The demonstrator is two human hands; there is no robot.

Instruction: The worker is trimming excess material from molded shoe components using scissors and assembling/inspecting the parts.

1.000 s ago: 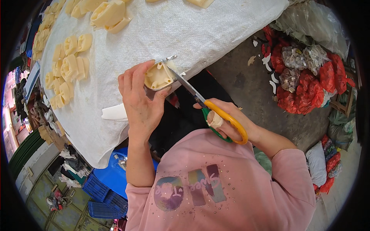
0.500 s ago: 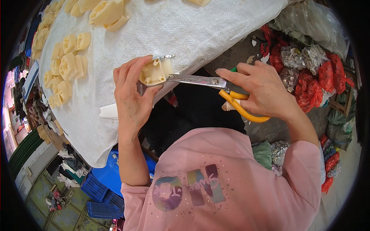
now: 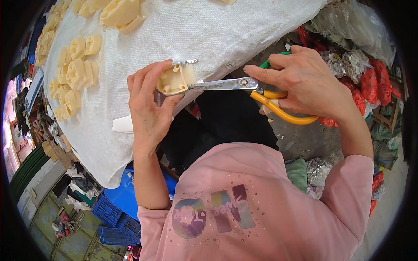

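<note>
My left hand [image 3: 148,102] grips a cream-coloured hollow plastic part [image 3: 177,81] between thumb and fingers, over the edge of the white-covered table. Small round posts show inside the part, and a shiny silvery piece [image 3: 190,61] sticks out at its far edge. My right hand [image 3: 311,85] is wrapped round a pair of scissors [image 3: 224,84] with yellow handles. The blade tips reach the near right corner of the part; whether they cut into it I cannot tell. Something green [image 3: 266,64] shows behind my right fingers.
Several similar cream parts [image 3: 76,74] lie in groups on the white woven sheet [image 3: 143,43]. A white strip [image 3: 123,124] lies by my left wrist. Red bags [image 3: 370,85] and clear bags are heaped at the right. Blue crates [image 3: 106,211] stand at lower left.
My right hand has moved a little to the right and up with the scissors, whose handles now lie farther right. My left hand and the cream part have hardly moved.
</note>
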